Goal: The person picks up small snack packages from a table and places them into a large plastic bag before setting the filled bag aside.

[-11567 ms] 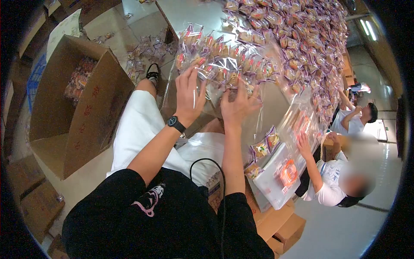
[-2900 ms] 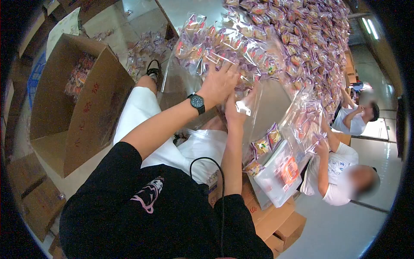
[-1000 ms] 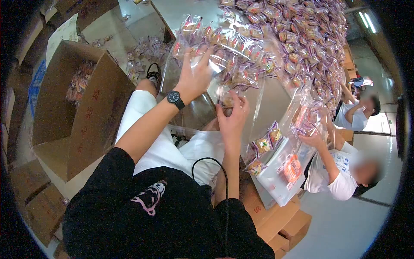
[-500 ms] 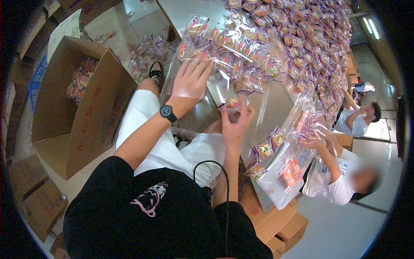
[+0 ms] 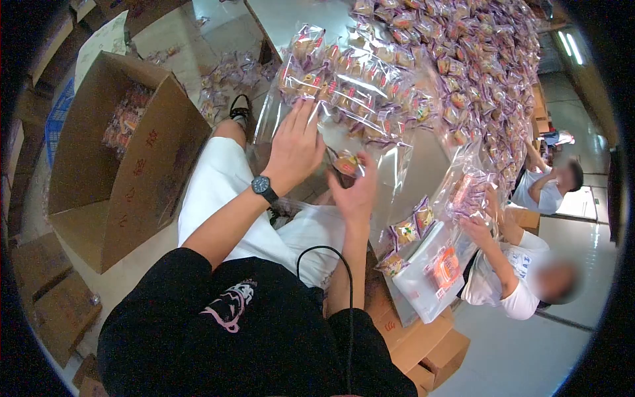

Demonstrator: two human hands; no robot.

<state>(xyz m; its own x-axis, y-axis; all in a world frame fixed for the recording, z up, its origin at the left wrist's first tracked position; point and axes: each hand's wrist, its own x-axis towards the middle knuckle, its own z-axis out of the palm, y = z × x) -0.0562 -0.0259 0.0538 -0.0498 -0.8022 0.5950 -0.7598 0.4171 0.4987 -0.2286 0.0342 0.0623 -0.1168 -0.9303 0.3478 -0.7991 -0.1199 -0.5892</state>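
Evidently, many packets (image 5: 360, 83) lie in rows in a clear bag (image 5: 402, 155); one packet (image 5: 345, 164), clamped in the right hand's (image 5: 356, 193) fingers, sits apart from them; the left hand's (image 5: 294, 147) fingers stretch nearly together at the film; loose packets (image 5: 463, 79) heap the bench (image 5: 297, 14), unbagged.

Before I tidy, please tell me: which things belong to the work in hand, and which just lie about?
In use: left hand, right hand, held snack, clear bag, rows of snacks.

Apparently just lying about: snacks near shoe, blue crate, brown boxes.
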